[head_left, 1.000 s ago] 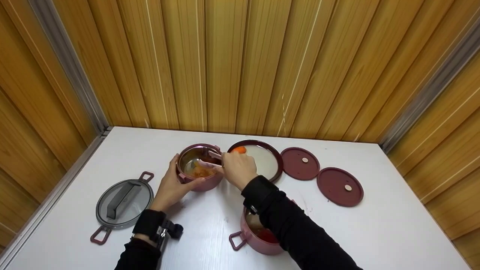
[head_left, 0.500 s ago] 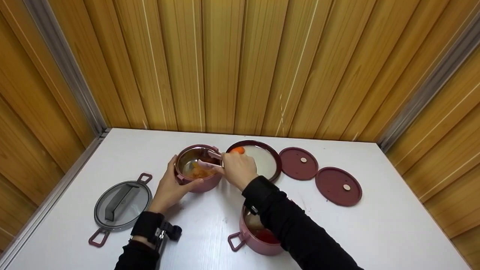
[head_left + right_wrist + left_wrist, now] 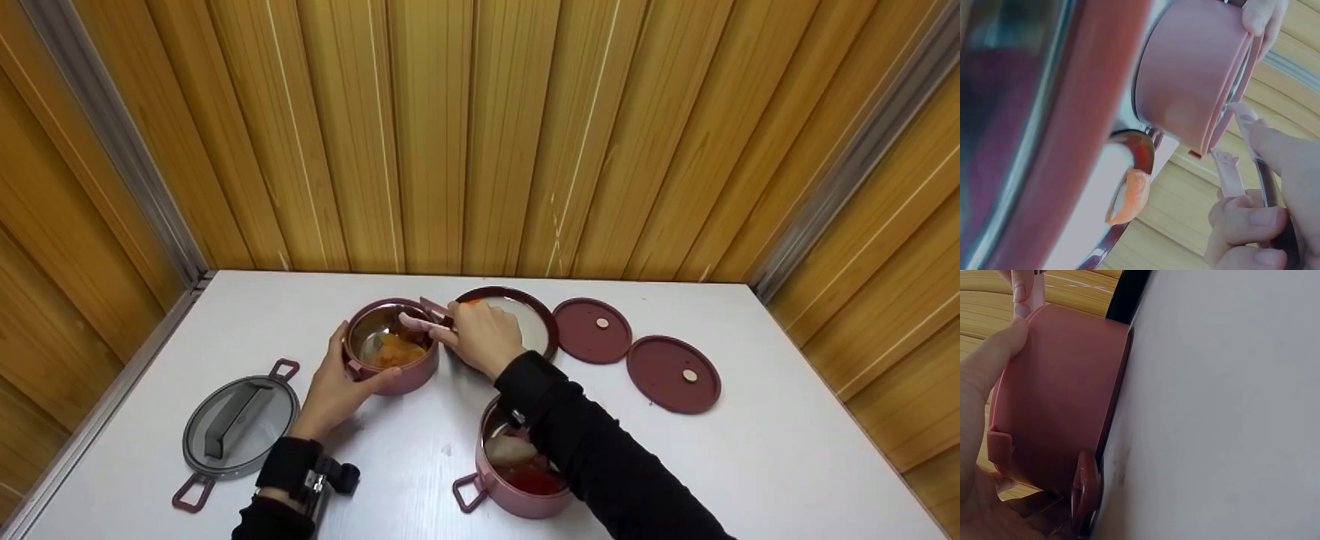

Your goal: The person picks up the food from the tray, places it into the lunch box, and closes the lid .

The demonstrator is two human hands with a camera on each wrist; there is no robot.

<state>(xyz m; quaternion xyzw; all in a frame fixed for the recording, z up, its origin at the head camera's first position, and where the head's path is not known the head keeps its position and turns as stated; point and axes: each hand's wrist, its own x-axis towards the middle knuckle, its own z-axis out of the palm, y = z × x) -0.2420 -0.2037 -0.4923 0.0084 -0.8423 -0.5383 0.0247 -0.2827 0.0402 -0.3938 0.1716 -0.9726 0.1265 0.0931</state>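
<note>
My left hand (image 3: 341,386) grips a small pink pot (image 3: 1067,388) from its left side, thumb along the near rim and fingers round the far side. Orange-yellow pieces (image 3: 399,349) lie inside its metal interior. My right hand (image 3: 486,337) holds a pair of pink-tipped tongs (image 3: 417,322), their arms spread apart at the pot's right rim. In the right wrist view, no food shows between the tong tips. Beyond my right hand stands a dark-rimmed pale plate (image 3: 551,330), where an orange-topped piece like salmon sushi (image 3: 1130,197) lies near the edge.
A larger pink pot (image 3: 517,501) with a pale piece and red contents stands under my right forearm, its handle (image 3: 469,493) sticking out left. Two maroon lids (image 3: 589,341) (image 3: 667,390) lie right of the plate. A grey glass lid (image 3: 262,427) lies at left.
The tongs have risen slightly from inside the small pot toward its rim. My right forearm has shifted a little, showing more of the larger pot. The head view has tilted up slightly.
</note>
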